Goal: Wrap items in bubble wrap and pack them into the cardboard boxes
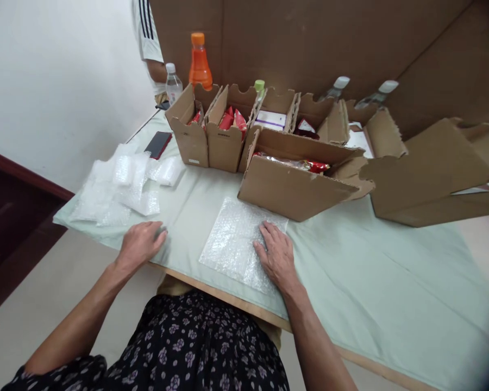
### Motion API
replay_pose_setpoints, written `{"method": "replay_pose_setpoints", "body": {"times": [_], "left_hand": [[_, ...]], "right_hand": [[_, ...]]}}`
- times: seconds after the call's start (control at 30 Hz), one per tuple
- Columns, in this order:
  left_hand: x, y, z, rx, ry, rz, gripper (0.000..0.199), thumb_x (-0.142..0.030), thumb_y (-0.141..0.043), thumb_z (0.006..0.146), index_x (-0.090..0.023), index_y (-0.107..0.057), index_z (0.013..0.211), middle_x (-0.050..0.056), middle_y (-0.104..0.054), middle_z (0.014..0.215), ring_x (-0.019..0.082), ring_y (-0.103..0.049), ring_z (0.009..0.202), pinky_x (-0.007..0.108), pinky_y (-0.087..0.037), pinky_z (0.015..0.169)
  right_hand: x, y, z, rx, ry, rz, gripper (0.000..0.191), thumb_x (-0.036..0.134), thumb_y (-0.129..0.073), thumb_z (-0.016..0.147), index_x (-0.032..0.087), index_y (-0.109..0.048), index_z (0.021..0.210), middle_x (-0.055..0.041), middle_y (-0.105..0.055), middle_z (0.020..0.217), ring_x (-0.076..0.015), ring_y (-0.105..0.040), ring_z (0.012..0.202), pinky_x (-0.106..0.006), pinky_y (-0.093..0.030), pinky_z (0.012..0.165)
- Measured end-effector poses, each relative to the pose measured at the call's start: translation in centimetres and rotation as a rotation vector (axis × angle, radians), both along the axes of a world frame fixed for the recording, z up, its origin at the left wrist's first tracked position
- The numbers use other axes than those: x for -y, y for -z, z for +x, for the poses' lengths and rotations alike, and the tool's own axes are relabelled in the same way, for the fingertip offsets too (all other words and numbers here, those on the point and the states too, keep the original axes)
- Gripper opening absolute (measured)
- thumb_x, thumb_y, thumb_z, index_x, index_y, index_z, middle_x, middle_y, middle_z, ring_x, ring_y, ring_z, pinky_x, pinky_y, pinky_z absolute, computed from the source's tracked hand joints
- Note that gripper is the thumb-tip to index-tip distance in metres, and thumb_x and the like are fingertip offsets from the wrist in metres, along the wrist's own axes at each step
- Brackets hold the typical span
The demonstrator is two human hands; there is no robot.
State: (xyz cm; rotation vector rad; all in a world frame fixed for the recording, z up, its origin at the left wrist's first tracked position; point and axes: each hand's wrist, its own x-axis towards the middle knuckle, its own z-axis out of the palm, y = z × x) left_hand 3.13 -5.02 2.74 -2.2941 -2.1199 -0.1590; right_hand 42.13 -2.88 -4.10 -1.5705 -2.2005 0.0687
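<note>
A flat sheet of bubble wrap (232, 239) lies on the pale green tablecloth in front of me. My right hand (276, 254) rests on its right part, fingers stretched out and touching it, holding nothing. Left of the sheet, close to the table's front edge, is my left hand (142, 241). Its fingers are slightly bent, the thumb stands apart, and nothing shows in it. Beyond it lies a loose heap of bubble wrap pieces (124, 182), some folded into small packets.
Past the sheet stands a cardboard box (297, 184) with shiny red packets, before a row of open boxes (226, 146). A phone (158, 145) lies left. Behind stand an orange bottle (200, 65) and clear bottles. Another person's sleeve (149, 32) shows at the back; cartons (432, 179) stand right.
</note>
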Motion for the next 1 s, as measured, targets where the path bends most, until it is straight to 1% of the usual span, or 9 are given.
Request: {"method": "replay_pose_setpoints", "body": {"times": [0.07, 0.17, 0.27, 0.37, 0.47, 0.57, 0.67, 0.87, 1.0], "left_hand": [[0.3, -0.3, 0.4, 0.067, 0.004, 0.078, 0.033, -0.036, -0.049, 0.097, -0.016, -0.071, 0.113, 0.014, -0.077, 0.104, 0.033, -0.073, 0.096, 0.047, -0.058, 0.085], [-0.8, 0.1, 4.4, 0.214, 0.18, 0.161, 0.029, -0.029, -0.049, 0.097, -0.017, -0.07, 0.114, 0.014, -0.076, 0.115, 0.03, -0.071, 0.107, 0.048, -0.057, 0.096], [-3.1, 0.9, 10.3, 0.291, 0.421, 0.116, 0.029, -0.023, -0.053, 0.096, -0.018, -0.068, 0.121, 0.015, -0.067, 0.137, 0.03, -0.062, 0.128, 0.049, -0.051, 0.109], [-5.4, 1.9, 15.3, 0.282, 0.51, 0.041, 0.042, -0.025, -0.056, 0.096, -0.014, -0.059, 0.137, 0.019, -0.052, 0.156, 0.032, -0.046, 0.147, 0.051, -0.044, 0.117], [-6.7, 3.0, 17.9, 0.207, 0.549, -0.034, 0.054, -0.036, -0.056, 0.099, -0.015, -0.051, 0.149, 0.02, -0.041, 0.164, 0.035, -0.036, 0.154, 0.055, -0.035, 0.122], [-6.9, 4.0, 18.5, 0.138, 0.555, -0.045, 0.056, -0.043, -0.051, 0.103, -0.018, -0.047, 0.153, 0.017, -0.039, 0.166, 0.034, -0.033, 0.156, 0.057, -0.027, 0.126], [-6.8, 4.6, 18.0, 0.105, 0.546, -0.04, 0.058, -0.047, -0.048, 0.104, -0.019, -0.046, 0.154, 0.016, -0.037, 0.167, 0.034, -0.031, 0.157, 0.056, -0.026, 0.126], [-6.7, 4.0, 17.5, 0.072, 0.558, -0.066, 0.059, -0.049, -0.048, 0.104, -0.019, -0.045, 0.155, 0.015, -0.036, 0.168, 0.034, -0.029, 0.157, 0.055, -0.027, 0.126], [-4.9, 3.6, 17.9, 0.077, 0.581, -0.055, 0.056, -0.046, -0.048, 0.104, -0.018, -0.048, 0.153, 0.018, -0.039, 0.165, 0.035, -0.031, 0.156, 0.057, -0.026, 0.125]], "right_hand": [[-0.1, 0.2, 0.1, -0.028, -0.008, 0.008, 0.048, 0.041, -0.042, 0.105, 0.015, -0.059, 0.141, -0.0162, -0.059, 0.149, -0.031, -0.051, 0.14, -0.049, -0.041, 0.111], [-0.2, 0.4, 0.2, -0.084, 0.011, 0.063, 0.043, 0.04, -0.043, 0.105, 0.015, -0.064, 0.134, -0.0164, -0.064, 0.143, -0.0298, -0.055, 0.135, -0.048, -0.043, 0.109], [-0.1, 0.4, 0.1, -0.11, 0.073, 0.142, 0.041, 0.036, -0.041, 0.105, 0.015, -0.064, 0.131, -0.0174, -0.065, 0.141, -0.0288, -0.056, 0.135, -0.046, -0.045, 0.107], [0.0, 0.0, -0.3, -0.042, 0.081, 0.138, 0.048, 0.039, -0.04, 0.105, 0.013, -0.056, 0.143, -0.0184, -0.057, 0.151, -0.0297, -0.048, 0.143, -0.047, -0.04, 0.113], [-0.2, -0.4, -0.9, 0.052, 0.121, 0.028, 0.061, 0.048, -0.043, 0.104, 0.01, -0.046, 0.153, -0.0213, -0.047, 0.159, -0.0343, -0.042, 0.148, -0.052, -0.036, 0.116], [-0.4, -0.8, -1.3, 0.107, 0.157, -0.081, 0.065, 0.05, -0.043, 0.103, 0.009, -0.047, 0.153, -0.0233, -0.046, 0.16, -0.0371, -0.039, 0.149, -0.054, -0.031, 0.118], [-0.5, -1.2, -1.5, 0.125, 0.139, -0.113, 0.063, 0.05, -0.042, 0.104, 0.01, -0.049, 0.152, -0.0219, -0.045, 0.16, -0.0367, -0.036, 0.151, -0.054, -0.028, 0.12], [-0.4, -1.5, -1.3, 0.103, 0.151, -0.107, 0.055, 0.04, -0.039, 0.105, 0.012, -0.052, 0.151, -0.0184, -0.048, 0.159, -0.0335, -0.038, 0.15, -0.05, -0.03, 0.119], [-0.4, -1.3, -1.0, 0.067, 0.162, -0.089, 0.05, 0.032, -0.035, 0.106, 0.011, -0.055, 0.147, -0.0173, -0.052, 0.157, -0.0311, -0.041, 0.147, -0.048, -0.032, 0.117]]}}
